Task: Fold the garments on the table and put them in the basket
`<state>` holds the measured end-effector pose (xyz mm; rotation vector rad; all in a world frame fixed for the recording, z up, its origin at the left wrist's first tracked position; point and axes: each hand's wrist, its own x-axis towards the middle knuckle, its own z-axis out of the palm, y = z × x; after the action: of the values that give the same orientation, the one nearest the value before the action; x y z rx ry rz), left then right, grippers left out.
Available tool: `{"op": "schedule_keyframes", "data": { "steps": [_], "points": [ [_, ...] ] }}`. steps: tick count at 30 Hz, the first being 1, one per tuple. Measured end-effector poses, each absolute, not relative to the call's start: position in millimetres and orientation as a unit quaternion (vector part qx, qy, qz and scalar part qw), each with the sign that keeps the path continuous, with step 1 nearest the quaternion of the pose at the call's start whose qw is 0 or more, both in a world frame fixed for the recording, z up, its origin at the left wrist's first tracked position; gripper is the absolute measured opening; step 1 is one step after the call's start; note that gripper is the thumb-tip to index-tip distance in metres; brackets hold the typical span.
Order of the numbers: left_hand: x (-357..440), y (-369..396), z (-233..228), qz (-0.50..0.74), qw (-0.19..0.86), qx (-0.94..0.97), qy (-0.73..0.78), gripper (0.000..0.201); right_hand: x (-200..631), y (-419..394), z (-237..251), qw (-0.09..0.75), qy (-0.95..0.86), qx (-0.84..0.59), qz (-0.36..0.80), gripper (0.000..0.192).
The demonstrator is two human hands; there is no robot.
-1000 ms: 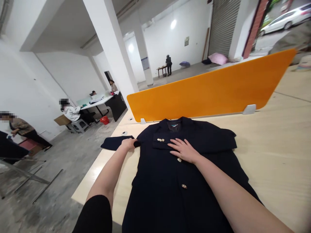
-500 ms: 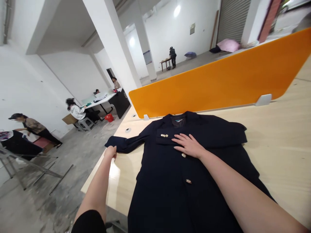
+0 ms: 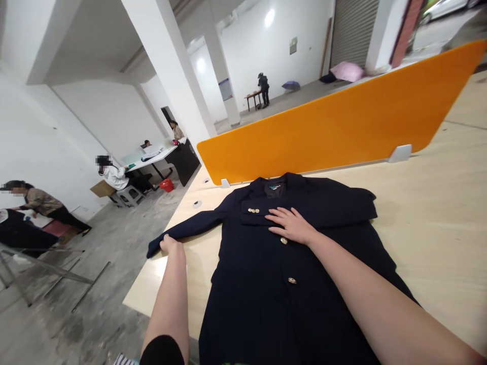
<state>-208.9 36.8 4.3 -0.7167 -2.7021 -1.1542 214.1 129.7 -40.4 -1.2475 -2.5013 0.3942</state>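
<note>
I see a dark navy jacket (image 3: 289,274) lying face up on the pale wooden counter (image 3: 437,223), collar toward the orange divider panel (image 3: 335,137) that stands along the counter's far side. My right hand (image 3: 291,226) lies flat on the jacket's chest, palm down, fingers (image 3: 276,219) spread wide and pressing the cloth just beside a small row of gold buttons (image 3: 252,210) on a folded cuff. Two more gold front buttons (image 3: 291,280) run down the middle of the jacket, the upper one right at the heel of that hand.

My left hand (image 3: 169,245) is out near the counter's left edge, on the end of the jacket's left sleeve (image 3: 186,230), which stretches out straight from the shoulder toward that edge. The left fingers curl down onto the cuff; from here I cannot tell whether they pinch it or only press it. The other sleeve is folded across the chest, under my right hand.

Beyond the counter, on the concrete floor (image 3: 95,284), a seated person in white (image 3: 114,175) is at a white desk (image 3: 154,159), another person (image 3: 41,203) bends over at the far left, and one stands at a small table (image 3: 253,99) by the back wall.
</note>
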Motion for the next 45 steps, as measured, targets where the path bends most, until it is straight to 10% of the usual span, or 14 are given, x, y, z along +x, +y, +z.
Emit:
{"op": "schedule_keyframes", "data": {
  "steps": [7, 13, 18, 28, 35, 45],
  "points": [
    [-177, 57, 47, -0.488, 0.136, -0.217, -0.835, 0.031, 213, 132, -39, 0.191, -0.858, -0.435, 0.195, 0.052],
    [-39, 82, 82, -0.440, 0.158, -0.673, -0.573, 0.025, 225, 153, -41, 0.528, -0.592, -0.445, 0.415, 0.062],
    [37, 96, 40, -0.201, 0.090, -0.841, -0.495, 0.027, 246, 170, -51, 0.699, -0.363, -0.404, 0.465, 0.063],
    [-10, 110, -37, -0.137, 0.189, -0.750, -0.619, 0.048, 275, 178, -36, 0.804, -0.118, -0.292, 0.504, 0.047],
    [-4, 109, -34, -0.109, 0.206, -0.681, -0.694, 0.057, 317, 176, -24, 0.539, -0.457, -0.673, 0.217, 0.039],
    [0, 113, -9, -0.113, 0.149, -0.663, -0.725, 0.048, 277, 134, 33, 0.410, -0.625, -0.656, -0.100, 0.040]
  ]
}}
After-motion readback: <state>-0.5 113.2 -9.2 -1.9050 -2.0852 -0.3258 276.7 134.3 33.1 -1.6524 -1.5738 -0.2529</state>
